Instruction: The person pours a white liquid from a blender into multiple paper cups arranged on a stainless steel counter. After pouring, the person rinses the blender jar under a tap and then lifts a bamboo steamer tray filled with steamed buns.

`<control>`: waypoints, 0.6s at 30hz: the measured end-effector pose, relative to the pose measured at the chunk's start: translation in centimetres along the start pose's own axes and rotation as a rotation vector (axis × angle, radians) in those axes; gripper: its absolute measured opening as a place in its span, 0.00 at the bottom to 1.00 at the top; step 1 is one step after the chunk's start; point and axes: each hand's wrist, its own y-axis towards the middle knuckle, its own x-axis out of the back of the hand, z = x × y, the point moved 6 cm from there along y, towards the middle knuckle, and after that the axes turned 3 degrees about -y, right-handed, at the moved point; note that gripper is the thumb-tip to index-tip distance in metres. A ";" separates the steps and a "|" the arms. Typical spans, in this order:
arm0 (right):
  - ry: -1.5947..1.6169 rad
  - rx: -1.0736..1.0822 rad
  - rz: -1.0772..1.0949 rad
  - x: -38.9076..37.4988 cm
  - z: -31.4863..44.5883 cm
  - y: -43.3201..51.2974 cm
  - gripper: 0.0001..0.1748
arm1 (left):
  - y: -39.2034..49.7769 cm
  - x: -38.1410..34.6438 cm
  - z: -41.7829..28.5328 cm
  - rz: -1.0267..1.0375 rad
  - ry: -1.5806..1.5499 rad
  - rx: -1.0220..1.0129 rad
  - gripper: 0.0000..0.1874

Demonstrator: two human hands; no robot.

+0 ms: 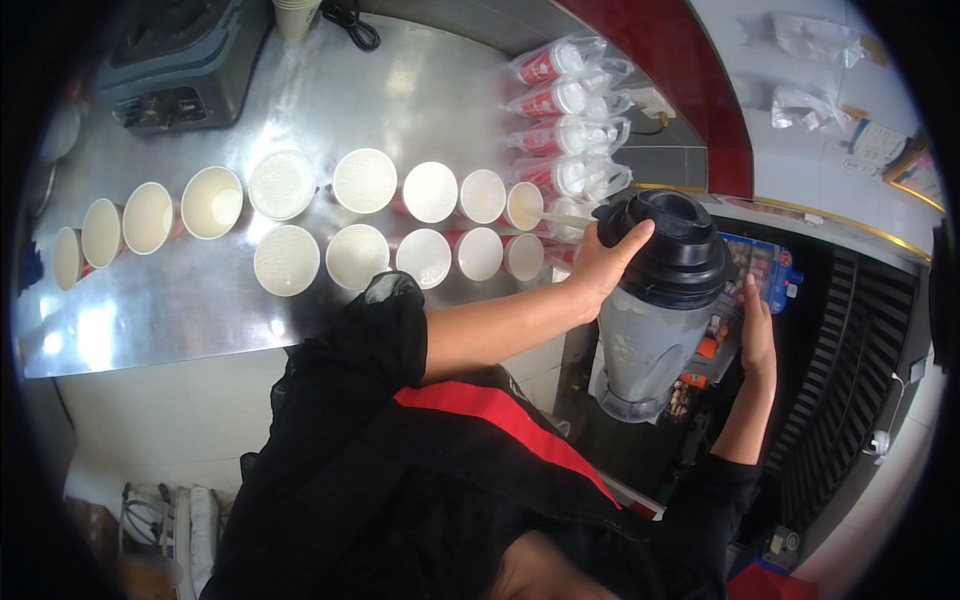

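Note:
A clear blender jug with a black lid is tilted over the end of a cup row, greyish-white liquid inside. My left hand grips it at the lid, thumb on the black plastic. On the jug's far side, my right hand holds it around the handle area, which is partly hidden. A pale stream runs from the jug's lip into a paper cup. Several cups beside it, such as a paper cup, hold whitish, frothy liquid. Further left, a paper cup looks empty, as do several others.
The cups stand on a stainless steel counter. Bagged red-and-white lidded cups line its right end. A grey machine base, stacked cups and a black cable are at the back. A striped dark grille is at right.

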 end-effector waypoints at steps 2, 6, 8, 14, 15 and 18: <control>-0.006 -0.021 -0.007 0.2 -0.2 0.1 0.34 | -0.1 -0.1 0.1 0.004 0.004 0.017 0.45; -0.031 0.008 0.007 0.3 0.0 0.3 0.34 | 0.0 -0.1 0.1 0.011 -0.004 0.026 0.47; -0.025 -0.015 0.014 0.2 0.0 0.3 0.34 | 0.0 -0.1 0.2 0.022 -0.016 0.027 0.47; -0.014 -0.036 0.008 0.1 0.3 0.4 0.34 | 0.2 0.0 0.5 0.020 -0.032 0.044 0.48; -0.027 -0.015 0.007 0.1 0.5 0.5 0.34 | 0.3 0.0 0.5 0.017 -0.030 0.045 0.48; -0.043 -0.005 0.021 0.1 0.6 0.7 0.34 | 0.5 0.2 0.7 0.005 -0.031 0.053 0.48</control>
